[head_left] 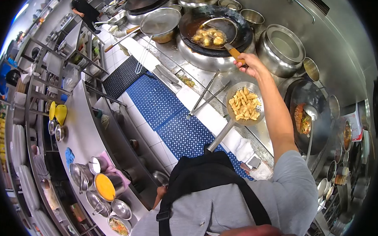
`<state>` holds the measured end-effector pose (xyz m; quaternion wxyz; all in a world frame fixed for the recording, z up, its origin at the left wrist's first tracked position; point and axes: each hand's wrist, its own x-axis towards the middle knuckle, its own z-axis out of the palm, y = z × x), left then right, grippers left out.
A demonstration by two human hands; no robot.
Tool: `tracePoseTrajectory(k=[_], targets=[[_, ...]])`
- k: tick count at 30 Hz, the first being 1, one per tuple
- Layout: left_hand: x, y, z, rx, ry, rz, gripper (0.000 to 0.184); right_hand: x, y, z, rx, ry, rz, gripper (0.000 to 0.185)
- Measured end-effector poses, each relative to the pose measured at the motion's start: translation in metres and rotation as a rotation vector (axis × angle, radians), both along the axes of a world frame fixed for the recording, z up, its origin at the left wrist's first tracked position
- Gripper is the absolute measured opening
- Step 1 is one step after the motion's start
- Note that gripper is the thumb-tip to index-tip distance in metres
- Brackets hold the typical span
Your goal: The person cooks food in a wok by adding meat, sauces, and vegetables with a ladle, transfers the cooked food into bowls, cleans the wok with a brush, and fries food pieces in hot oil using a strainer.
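My right hand (248, 65) is closed around the wooden handle (235, 54) of a round wire-mesh strainer (231, 27). The strainer sits in a black wok (194, 18) of oil, over golden fried pieces (209, 36). Low at the counter side, my left hand (161, 192) is partly hidden by my body; its fingers seem closed on the rim of a shiny metal bowl (161, 177). Beneath my right forearm, a perforated ladle (260, 111) full of browned fried pieces (244, 104) rests on the stove edge, its handle pointing towards my apron.
To the right, another wok (316, 126) holds vegetables and a ladle (310, 110). A large lidded pot (283, 44) stands beside the oil wok. Tongs (207, 96) lie on the stove ledge. The left counter (83, 134) carries several metal bowls and an orange-filled pot (106, 186). Another person (85, 11) stands far back.
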<state>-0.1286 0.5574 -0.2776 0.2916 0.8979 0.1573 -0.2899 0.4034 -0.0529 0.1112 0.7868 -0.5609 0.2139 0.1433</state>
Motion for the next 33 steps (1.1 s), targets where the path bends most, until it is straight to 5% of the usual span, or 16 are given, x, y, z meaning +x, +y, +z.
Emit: tracePoseTrajectory(k=[3,6,15,18,22,33], targets=[[0.038,-0.02,0.01,-0.213,0.024,0.292,0.025,0.001,0.006,-0.019,0.075,-0.029,0.015,0.026],[0.081,-0.04,0.032,-0.549,0.093,0.852,0.022,-0.014,0.021,-0.022,0.07,-0.078,0.017,0.024],[0.104,-0.045,0.066,-0.484,0.154,0.833,0.017,-0.052,0.043,-0.055,0.088,-0.186,0.035,0.029],[0.085,-0.038,0.071,-0.352,0.161,0.521,0.021,-0.064,0.049,-0.065,0.092,-0.218,0.036,0.03],[0.052,-0.023,0.024,-0.31,0.38,0.733,0.03,-0.08,0.056,-0.086,0.114,-0.244,0.029,0.034],[0.116,-0.057,0.096,-0.376,0.134,0.615,0.022,-0.068,0.068,-0.084,0.224,-0.219,-0.128,0.013]])
